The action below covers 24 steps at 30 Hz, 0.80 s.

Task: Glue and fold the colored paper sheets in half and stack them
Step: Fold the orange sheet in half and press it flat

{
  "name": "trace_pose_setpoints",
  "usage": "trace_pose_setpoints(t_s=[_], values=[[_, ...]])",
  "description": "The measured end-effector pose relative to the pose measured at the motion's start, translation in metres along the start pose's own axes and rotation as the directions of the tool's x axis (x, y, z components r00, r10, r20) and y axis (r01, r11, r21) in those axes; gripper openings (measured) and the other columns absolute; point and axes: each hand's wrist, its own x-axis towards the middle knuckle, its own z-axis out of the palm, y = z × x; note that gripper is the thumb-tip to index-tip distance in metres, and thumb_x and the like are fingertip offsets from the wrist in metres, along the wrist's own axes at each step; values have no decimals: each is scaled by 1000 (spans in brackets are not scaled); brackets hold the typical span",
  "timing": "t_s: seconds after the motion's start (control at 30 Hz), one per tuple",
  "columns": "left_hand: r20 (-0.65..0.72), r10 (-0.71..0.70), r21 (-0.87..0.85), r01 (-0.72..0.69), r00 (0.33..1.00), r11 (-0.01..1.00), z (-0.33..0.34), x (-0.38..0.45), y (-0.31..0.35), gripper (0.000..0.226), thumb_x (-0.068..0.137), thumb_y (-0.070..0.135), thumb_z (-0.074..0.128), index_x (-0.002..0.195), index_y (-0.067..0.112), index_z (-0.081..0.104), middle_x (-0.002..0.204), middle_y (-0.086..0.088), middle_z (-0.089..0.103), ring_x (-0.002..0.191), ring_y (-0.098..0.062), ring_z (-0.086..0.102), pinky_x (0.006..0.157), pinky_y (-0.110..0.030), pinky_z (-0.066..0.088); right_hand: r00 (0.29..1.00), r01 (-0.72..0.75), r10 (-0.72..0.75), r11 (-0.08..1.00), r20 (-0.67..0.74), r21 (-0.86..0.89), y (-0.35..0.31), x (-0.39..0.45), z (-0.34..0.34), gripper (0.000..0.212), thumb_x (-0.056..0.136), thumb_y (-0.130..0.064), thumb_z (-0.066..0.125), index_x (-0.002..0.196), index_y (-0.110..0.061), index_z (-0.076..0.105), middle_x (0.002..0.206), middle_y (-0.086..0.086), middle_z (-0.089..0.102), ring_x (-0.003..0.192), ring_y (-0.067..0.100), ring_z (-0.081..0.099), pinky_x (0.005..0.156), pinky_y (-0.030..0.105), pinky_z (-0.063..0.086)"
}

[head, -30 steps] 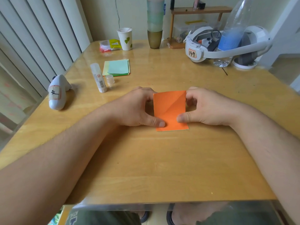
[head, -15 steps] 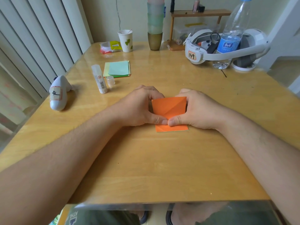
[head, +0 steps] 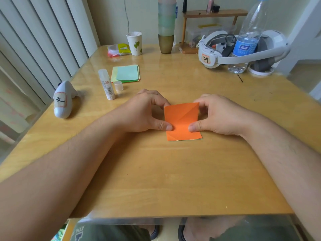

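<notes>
A folded orange paper (head: 180, 117) with a diagonal crease lies on the wooden table (head: 173, 180), and a thin pale green edge shows under its near side. My left hand (head: 144, 113) holds its left side, thumb pressed on top and fingers curled at the far left corner. My right hand (head: 220, 115) holds the right side the same way. An uncapped glue stick (head: 106, 84) lies at the left with its clear cap (head: 118, 86) beside it. Just behind them lies a stack of green and yellow paper sheets (head: 126, 73).
A white rounded object (head: 62, 100) lies near the table's left edge. At the back stand a paper cup (head: 134, 43), a tower of stacked cups (head: 165, 28), a white headset (head: 213, 54) and a water bottle (head: 246, 40). Vertical blinds hang at the left.
My two thumbs slid together across the orange paper until they met, then moved apart again. The paper stayed in place on the table.
</notes>
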Motion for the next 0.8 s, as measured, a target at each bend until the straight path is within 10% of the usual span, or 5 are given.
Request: trace_pose_setpoints(t_s=[0.8], values=[[-6, -52, 50, 52, 999, 997, 7, 8, 11, 37, 69, 54, 90, 88, 60, 58, 105, 20, 60, 110, -13, 47, 102, -30, 37, 997, -64, 60, 991, -42, -113, -14, 5, 13, 39, 66, -48, 95, 69, -25, 63, 90, -5, 57, 78, 12, 55, 66, 34, 41]])
